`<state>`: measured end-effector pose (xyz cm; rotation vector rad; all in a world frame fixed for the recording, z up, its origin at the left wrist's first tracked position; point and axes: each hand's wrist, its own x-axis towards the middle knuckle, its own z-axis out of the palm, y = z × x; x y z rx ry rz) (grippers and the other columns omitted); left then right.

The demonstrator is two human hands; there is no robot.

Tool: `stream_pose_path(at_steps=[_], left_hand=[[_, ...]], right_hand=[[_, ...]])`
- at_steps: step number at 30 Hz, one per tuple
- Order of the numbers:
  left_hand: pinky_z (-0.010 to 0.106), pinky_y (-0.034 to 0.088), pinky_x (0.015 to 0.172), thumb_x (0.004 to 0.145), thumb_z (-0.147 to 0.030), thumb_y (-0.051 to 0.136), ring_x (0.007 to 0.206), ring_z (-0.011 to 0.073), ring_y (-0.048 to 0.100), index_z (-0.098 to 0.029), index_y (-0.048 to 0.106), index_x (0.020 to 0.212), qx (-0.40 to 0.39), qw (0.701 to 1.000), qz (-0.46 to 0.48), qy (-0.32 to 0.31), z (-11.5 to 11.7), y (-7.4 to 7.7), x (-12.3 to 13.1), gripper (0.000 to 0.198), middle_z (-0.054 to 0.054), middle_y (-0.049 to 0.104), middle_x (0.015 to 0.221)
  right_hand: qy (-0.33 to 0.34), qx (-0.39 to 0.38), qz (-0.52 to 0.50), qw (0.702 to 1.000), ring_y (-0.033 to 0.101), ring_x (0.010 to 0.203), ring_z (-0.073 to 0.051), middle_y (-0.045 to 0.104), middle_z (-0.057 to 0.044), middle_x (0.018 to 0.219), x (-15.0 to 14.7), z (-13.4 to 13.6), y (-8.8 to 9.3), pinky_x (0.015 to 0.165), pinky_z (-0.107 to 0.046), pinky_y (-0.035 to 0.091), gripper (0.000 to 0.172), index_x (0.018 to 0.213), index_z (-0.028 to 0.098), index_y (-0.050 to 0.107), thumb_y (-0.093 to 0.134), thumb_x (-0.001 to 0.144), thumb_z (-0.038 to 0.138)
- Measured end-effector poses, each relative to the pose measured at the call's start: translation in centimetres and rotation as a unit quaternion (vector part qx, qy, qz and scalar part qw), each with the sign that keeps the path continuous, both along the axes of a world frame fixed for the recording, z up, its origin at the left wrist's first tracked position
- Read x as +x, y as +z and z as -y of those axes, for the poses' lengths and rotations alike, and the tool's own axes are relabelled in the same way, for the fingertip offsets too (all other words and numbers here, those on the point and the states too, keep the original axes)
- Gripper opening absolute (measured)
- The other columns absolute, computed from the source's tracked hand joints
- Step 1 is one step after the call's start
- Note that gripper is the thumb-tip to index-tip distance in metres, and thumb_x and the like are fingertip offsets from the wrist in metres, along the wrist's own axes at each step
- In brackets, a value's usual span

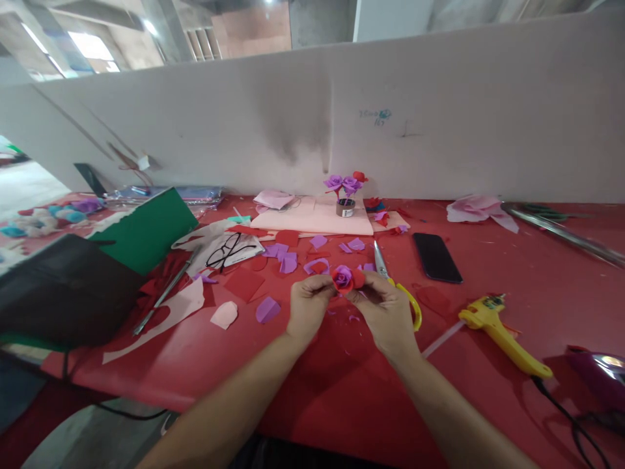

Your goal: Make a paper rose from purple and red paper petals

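Note:
My left hand (308, 305) and my right hand (385, 311) meet over the red table (512, 260), both pinching a small paper rose (346, 279) with a purple centre and red outer petals. Fingers of both hands are closed on the flower. Purple and red paper petals (288, 262) lie scattered just beyond the hands. Yellow-handled scissors (390, 277) lie right beside my right hand.
A yellow glue gun (502, 332) lies to the right, a black phone (437, 257) behind it. A small cup with finished purple roses (346, 195) stands on pink sheets by the white partition. Glasses (227, 251), green sheet (146, 231) and a black bag (58, 290) lie left.

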<state>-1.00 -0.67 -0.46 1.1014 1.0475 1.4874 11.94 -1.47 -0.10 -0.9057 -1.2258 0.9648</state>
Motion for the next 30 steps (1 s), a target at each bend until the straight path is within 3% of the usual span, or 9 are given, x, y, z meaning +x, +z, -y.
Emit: stream_pose_path(at_steps=[4, 8, 15, 24, 30], left_hand=[[0.028, 0.05, 0.069, 0.066, -0.013, 0.068, 0.063, 0.0143, 0.059, -0.017, 0.076, 0.065, 0.0, 1.0, 0.003, -0.009, 0.1, -0.1, 0.0, 0.009, 0.002, 0.07, 0.064], [0.027, 0.048, 0.066, 0.068, -0.014, 0.067, 0.064, 0.0137, 0.059, -0.017, 0.077, 0.068, 0.004, 1.0, 0.005, -0.011, 0.1, -0.2, 0.0, 0.01, 0.002, 0.07, 0.066], [0.025, 0.047, 0.064, 0.065, -0.016, 0.069, 0.06, 0.0121, 0.055, -0.017, 0.077, 0.065, 0.003, 1.0, -0.003, 0.008, -0.1, 0.1, -0.2, 0.008, 0.001, 0.068, 0.06], [0.029, 0.051, 0.068, 0.066, -0.021, 0.073, 0.062, 0.0149, 0.06, -0.018, 0.078, 0.068, 0.001, 0.999, 0.012, -0.052, 0.3, 0.7, 0.0, 0.007, 0.003, 0.072, 0.065], [0.03, 0.052, 0.07, 0.066, -0.023, 0.074, 0.064, 0.0161, 0.062, -0.017, 0.078, 0.068, -0.004, 0.999, 0.02, -0.05, 0.3, 0.2, 0.0, 0.007, 0.003, 0.072, 0.065]], right_hand=[[-0.017, 0.047, 0.053, 0.997, 0.062, 0.083, -0.018, 0.07, 0.0, 0.086, 0.2, -0.1, 0.0, 0.079, -0.033, 0.05, 0.011, 0.084, 0.027, 0.077, 0.078, 0.074, 0.022], [-0.033, 0.044, 0.094, 0.994, 0.062, 0.088, -0.02, 0.069, -0.002, 0.092, 0.2, 0.2, 0.2, 0.08, -0.034, 0.049, 0.013, 0.086, 0.028, 0.078, 0.078, 0.074, 0.023], [0.011, -0.019, -0.015, 1.0, 0.061, 0.083, -0.018, 0.068, -0.001, 0.088, 0.2, 0.1, -0.4, 0.081, -0.034, 0.05, 0.01, 0.088, 0.028, 0.076, 0.075, 0.078, 0.029], [0.01, 0.064, 0.133, 0.989, 0.055, 0.087, -0.019, 0.061, -0.002, 0.089, 0.1, 0.4, 0.7, 0.08, -0.033, 0.045, 0.011, 0.089, 0.03, 0.077, 0.071, 0.082, 0.025], [-0.021, 0.044, 0.155, 0.987, 0.051, 0.074, -0.018, 0.056, -0.001, 0.079, -0.1, 0.4, 0.7, 0.07, -0.032, 0.044, 0.006, 0.077, 0.025, 0.072, 0.075, 0.077, 0.03]])
